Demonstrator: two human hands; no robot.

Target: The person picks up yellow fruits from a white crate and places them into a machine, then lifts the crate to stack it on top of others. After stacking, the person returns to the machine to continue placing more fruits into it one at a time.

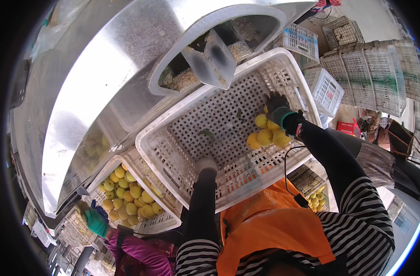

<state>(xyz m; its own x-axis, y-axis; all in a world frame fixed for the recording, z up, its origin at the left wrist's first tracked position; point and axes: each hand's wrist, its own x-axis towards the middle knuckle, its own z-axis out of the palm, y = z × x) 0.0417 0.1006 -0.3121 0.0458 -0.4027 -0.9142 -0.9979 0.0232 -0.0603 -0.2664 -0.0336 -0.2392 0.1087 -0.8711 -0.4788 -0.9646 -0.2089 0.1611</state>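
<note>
A large white perforated plastic crate lies tilted in front of me, below the metal machine's opening. Several round yellow fruits are gathered at its right end, and a few green leaves lie on its bottom. My right hand, in a dark glove with a green cuff, reaches over the fruits with its fingers spread against the crate's inner side. Inside the near left part of the crate is my left hand, in a pale glove. Its fingers are hard to make out, and no fruit shows beside it.
A metal chute with an oval opening stands over the crate's far edge. At left, another crate holds many yellow fruits, near a co-worker's green-gloved hand. Stacked crates stand at right; more fruits sit below.
</note>
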